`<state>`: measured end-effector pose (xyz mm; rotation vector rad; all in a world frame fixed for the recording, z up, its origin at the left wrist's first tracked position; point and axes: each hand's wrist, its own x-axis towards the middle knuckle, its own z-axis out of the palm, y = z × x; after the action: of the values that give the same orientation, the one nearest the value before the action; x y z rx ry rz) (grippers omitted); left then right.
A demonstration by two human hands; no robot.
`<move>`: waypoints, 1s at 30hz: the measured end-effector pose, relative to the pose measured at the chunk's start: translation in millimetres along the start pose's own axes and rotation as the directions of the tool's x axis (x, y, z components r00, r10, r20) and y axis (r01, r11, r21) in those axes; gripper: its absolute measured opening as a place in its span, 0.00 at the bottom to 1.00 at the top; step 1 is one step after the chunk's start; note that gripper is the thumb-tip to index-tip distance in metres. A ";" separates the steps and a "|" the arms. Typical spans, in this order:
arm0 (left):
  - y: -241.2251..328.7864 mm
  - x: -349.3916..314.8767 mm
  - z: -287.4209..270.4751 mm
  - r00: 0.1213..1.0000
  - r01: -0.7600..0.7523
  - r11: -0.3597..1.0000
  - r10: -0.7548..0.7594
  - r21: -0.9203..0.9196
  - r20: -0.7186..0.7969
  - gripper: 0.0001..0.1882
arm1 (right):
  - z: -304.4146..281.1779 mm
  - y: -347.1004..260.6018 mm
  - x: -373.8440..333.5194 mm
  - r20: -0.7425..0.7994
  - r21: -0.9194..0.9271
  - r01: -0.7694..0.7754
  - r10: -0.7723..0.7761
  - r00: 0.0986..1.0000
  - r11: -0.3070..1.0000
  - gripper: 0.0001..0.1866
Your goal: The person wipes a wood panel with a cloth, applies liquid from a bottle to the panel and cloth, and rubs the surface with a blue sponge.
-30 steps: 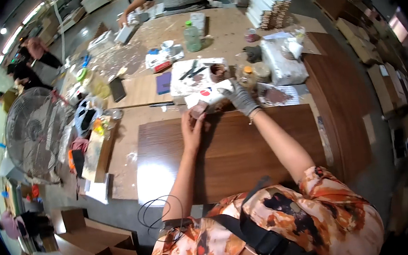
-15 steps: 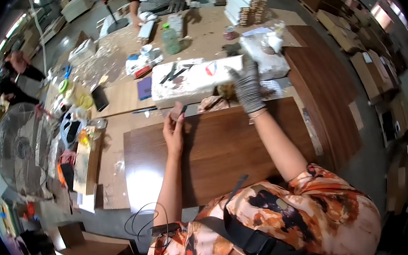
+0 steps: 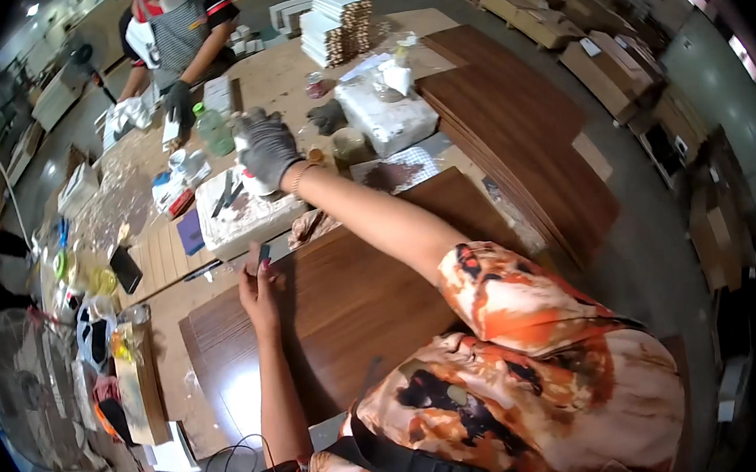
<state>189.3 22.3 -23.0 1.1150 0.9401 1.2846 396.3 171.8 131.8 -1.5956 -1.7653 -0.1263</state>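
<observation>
My bare left hand [image 3: 261, 293] pinches a small dark block [image 3: 260, 254] above the near part of a brown wood-grain panel [image 3: 354, 275]. My right hand [image 3: 269, 148], in a grey knit glove, reaches across the panel to the far end of a white foam block [image 3: 255, 230]. Its fingers curl over something white there, which the glove mostly hides. On the foam block lie dark strips [image 3: 226, 193]. A crumpled brown cloth [image 3: 309, 229] sits between the block and the panel, and a round tub [image 3: 350, 146] stands right of the glove.
A green bottle [image 3: 214, 132] stands beyond my right hand. A stack of brown panels [image 3: 514, 132] lies at the right, near a white wrapped block [image 3: 389, 112]. White strips [image 3: 335, 26] are piled at the back. Across the table a person [image 3: 177, 37] works. A fan [image 3: 33, 387] stands left.
My view has swung to the right. My gloved right hand has moved left and farther out over the foam block. My left hand still holds the small block.
</observation>
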 end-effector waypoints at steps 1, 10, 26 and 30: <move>0.1 2.5 8.0 1.000 0.001 1.000 -0.001 -0.001 0.025 0.19 | -12.3 -8.8 7.0 0.062 -0.098 -0.042 0.049 0.997 0.994 0.31; 29.8 3.9 46.0 0.992 0.034 0.999 -0.038 0.028 0.124 0.16 | -8.6 9.0 -4.7 0.378 -0.139 -0.178 0.218 0.900 0.974 0.35; -19.8 -0.8 -3.7 0.999 0.038 0.945 -0.024 -0.325 0.048 0.09 | -76.4 -15.2 -164.5 -0.134 0.445 0.219 -0.177 0.975 0.868 0.18; -7.9 0.4 27.9 0.994 0.002 1.000 -0.004 0.017 0.105 0.11 | -137.9 122.3 -240.8 -0.528 0.358 -0.313 0.468 0.709 0.879 0.13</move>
<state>218.2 20.3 -24.2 1.1821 0.8747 1.2053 555.7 -71.3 45.6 -1.4938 -0.8810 -0.1802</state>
